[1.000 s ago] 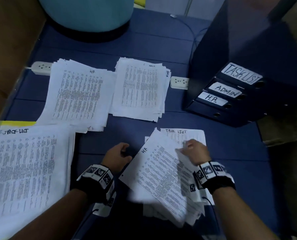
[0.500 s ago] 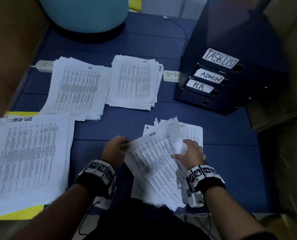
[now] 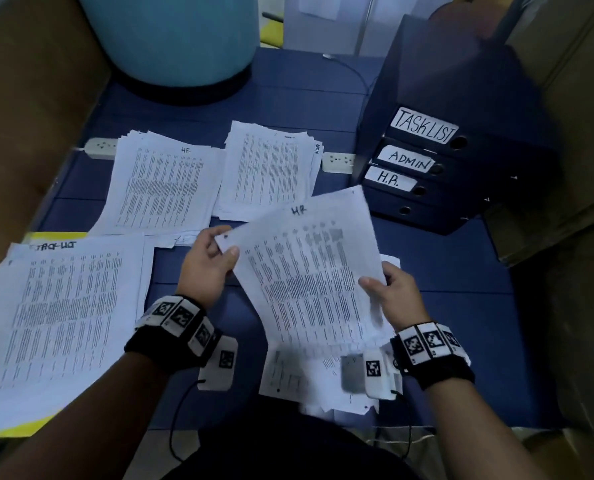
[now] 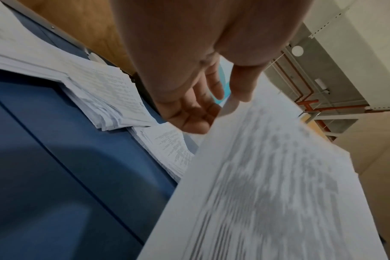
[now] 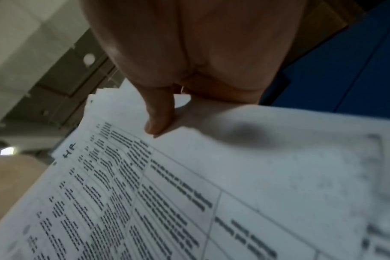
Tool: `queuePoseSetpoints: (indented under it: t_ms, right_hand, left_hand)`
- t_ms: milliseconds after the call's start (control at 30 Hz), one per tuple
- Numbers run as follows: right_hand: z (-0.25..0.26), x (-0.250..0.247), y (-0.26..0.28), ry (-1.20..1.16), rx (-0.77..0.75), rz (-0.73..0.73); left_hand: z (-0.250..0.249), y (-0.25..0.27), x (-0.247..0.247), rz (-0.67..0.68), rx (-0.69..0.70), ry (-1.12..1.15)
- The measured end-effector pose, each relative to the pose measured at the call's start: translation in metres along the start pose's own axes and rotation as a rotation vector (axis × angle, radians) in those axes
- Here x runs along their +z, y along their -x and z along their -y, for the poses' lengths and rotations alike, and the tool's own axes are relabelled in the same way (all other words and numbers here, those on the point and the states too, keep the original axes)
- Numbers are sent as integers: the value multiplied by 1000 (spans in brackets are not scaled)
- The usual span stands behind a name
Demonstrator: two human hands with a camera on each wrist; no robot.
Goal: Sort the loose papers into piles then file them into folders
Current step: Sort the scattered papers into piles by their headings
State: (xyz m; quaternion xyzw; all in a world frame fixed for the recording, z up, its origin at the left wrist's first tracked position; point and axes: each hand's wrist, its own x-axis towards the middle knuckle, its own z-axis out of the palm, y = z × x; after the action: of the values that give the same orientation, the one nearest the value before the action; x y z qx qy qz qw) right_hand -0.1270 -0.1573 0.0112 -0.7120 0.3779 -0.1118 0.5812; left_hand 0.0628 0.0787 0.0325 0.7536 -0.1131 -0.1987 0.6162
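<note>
- The left hand (image 3: 208, 261) pinches the upper left edge of a white printed sheaf of papers marked "HR" (image 3: 318, 271), thumb on top and fingers beneath.
- The right hand (image 3: 394, 294) grips the same sheaf at its right edge, thumb pressed on the printed face; the sheaf is lifted, tilted, above the dark blue table (image 3: 444, 271).
- Under the lifted sheaf lie more loose white papers (image 3: 299, 379), partly hidden by it and by the right wrist.
- At the far left-centre rests a spread white pile headed "HR" (image 3: 164, 188); just beside it, to the right, a second white pile (image 3: 271, 171), its heading too blurred to read.
- At the near left a large white pile (image 3: 63, 313) sits on a yellow folder (image 3: 8, 431).
- To the right stand stacked dark binders labelled "TASKLIST", "ADMIN" and "H.R." (image 3: 462, 188).
- Two white power strips (image 3: 337, 162) lie behind the piles, and a round teal container (image 3: 171, 36) stands at the table's far edge.
</note>
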Motion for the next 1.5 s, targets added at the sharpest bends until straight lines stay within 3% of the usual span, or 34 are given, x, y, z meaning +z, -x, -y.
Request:
queuePoseSetpoints:
  t_ms: [167,267,333,500,633,833,1100,1300,1500]
  right_hand:
    - [11,5,9,-346,49,-20]
    - [7,7,9,-335,111,-32]
    - [3,8,11,-252,123,-30]
    - [16,15,23,-322,127,-21]
    - [12,18,21,-221,110,-147]
    - [8,12,22,-189,104,-152]
    - [-6,-38,21,-404,143,-615]
    - [-10,-43,25,-462,122,-560]
    - [2,-3,35,-532,166,-221]
  left_hand:
    - [-1,11,7,203,-106,-4]
    - [-2,23,13,279,-165,24]
    - [-5,29,18,249,-173,26]
    - [-7,31,19,138,-166,-18]
    - [0,29,14,157,-194,-7]
    - [6,26,10,172,-231,6]
    - [5,27,3,86,-188,-40]
    - [3,28,2,70,-168,-39]
    - [4,26,6,83,-222,146]
